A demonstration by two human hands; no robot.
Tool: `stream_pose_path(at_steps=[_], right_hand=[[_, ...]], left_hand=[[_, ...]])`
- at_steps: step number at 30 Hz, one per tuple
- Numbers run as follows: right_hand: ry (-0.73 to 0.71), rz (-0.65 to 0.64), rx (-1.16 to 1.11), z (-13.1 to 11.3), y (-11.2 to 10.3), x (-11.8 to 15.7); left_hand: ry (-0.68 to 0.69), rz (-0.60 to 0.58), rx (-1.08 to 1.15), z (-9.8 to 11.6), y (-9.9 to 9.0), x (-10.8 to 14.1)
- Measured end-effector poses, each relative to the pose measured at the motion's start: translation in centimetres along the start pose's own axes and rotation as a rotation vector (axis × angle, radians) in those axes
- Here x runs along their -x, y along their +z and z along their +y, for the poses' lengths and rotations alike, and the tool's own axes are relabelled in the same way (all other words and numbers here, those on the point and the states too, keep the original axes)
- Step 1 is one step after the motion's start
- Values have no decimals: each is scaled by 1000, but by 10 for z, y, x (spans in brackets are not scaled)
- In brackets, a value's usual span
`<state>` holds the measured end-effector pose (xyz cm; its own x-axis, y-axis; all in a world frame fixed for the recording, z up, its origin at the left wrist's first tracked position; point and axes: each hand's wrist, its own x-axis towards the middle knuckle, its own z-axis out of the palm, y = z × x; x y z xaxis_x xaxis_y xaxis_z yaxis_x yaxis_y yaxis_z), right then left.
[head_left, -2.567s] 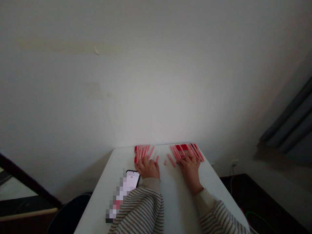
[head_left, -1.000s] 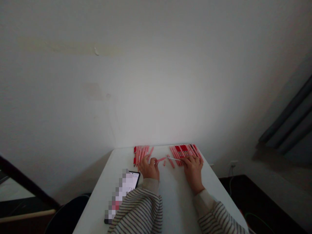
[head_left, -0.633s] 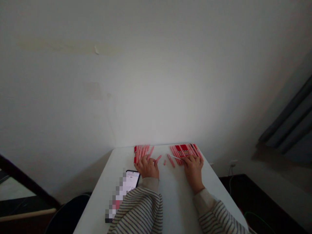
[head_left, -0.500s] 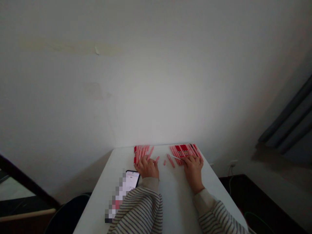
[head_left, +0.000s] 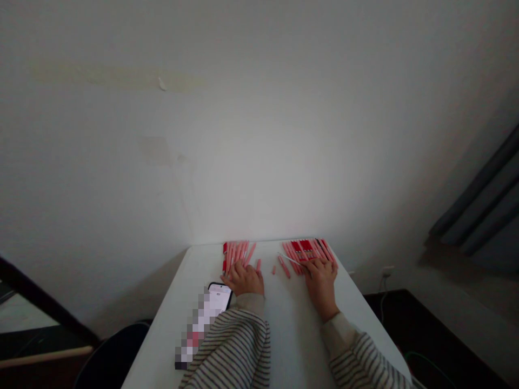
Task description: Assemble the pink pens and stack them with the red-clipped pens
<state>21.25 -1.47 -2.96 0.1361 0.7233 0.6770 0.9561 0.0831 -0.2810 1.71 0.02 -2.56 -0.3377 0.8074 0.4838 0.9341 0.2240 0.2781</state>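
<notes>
Several pink pens (head_left: pixel 235 252) lie side by side at the table's back left, over something red. My left hand (head_left: pixel 244 280) rests at their near ends, its fingers bent; a short pink piece (head_left: pixel 258 265) sticks out beyond its fingertips. My right hand (head_left: pixel 321 283) holds a thin white stick (head_left: pixel 291 260) that points left. Under and beyond that hand is a second row of pink pens (head_left: pixel 290 254) with red packs (head_left: pixel 300 247) among them. Between the hands lie a single pink pen (head_left: pixel 284 267) and a small pink cap (head_left: pixel 274 269).
A phone (head_left: pixel 219 296) lies on the white table (head_left: pixel 286 346) beside my left sleeve, partly pixelated. The wall (head_left: pixel 259 162) rises right behind the table. A dark chair (head_left: pixel 115 356) stands at the left, a dark curtain (head_left: pixel 482 205) hangs at the right.
The fingers of my left hand have shifted slightly, and the short pink piece beside them now points more upright. My right hand with the white stick has hardly moved.
</notes>
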Motion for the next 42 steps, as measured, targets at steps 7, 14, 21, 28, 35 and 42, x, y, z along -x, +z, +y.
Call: stream_pose_path(at_steps=[7, 14, 21, 28, 35, 42], right_hand=[[-4, 2, 9, 0, 0, 0], [-10, -10, -17, -1, -1, 0], [-56, -9, -73, -1, 2, 0], [-89, -29, -111, -2, 1, -1], [-122, -20, -110, -3, 3, -1], [-125, -33, -119, -5, 1, 0]], left_hand=[[-30, -86, -4, 2, -4, -1], [4, -82, 49, 2, -11, -2], [106, -88, 256, 2, -12, -2], [139, -48, 349, 1, -7, 0], [138, -61, 367, 2, -11, -1], [130, -78, 334, 4, -16, 1]])
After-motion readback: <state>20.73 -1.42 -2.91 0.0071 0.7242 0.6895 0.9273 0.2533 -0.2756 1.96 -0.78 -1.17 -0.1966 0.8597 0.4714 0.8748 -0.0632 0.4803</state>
